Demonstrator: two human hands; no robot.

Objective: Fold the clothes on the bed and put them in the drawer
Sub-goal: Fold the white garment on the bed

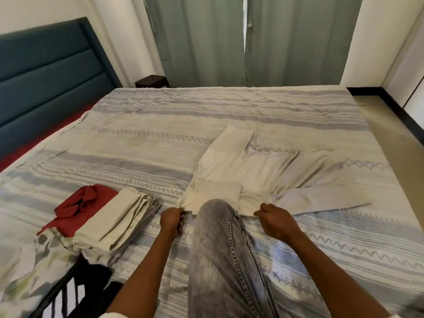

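Observation:
A cream garment (241, 171) lies spread on the bed (137, 138), partly folded, with a paler sleeve reaching out to the right. My left hand (171, 220) pinches its near left corner. My right hand (274, 220) grips the near hem further right. My knee in grey jeans (218, 237) rests on the bed between the two hands and hides part of the hem. To the left sits a pile of folded clothes: a red shirt (78, 207) and cream folded pieces (114, 221).
A blue padded headboard (46, 72) stands at the left. Grey-green curtains (252, 40) hang behind the bed, with a dark small table (151, 81) in the corner. Floor (394, 134) runs along the right side. A floral cloth (34, 267) lies at the near left edge.

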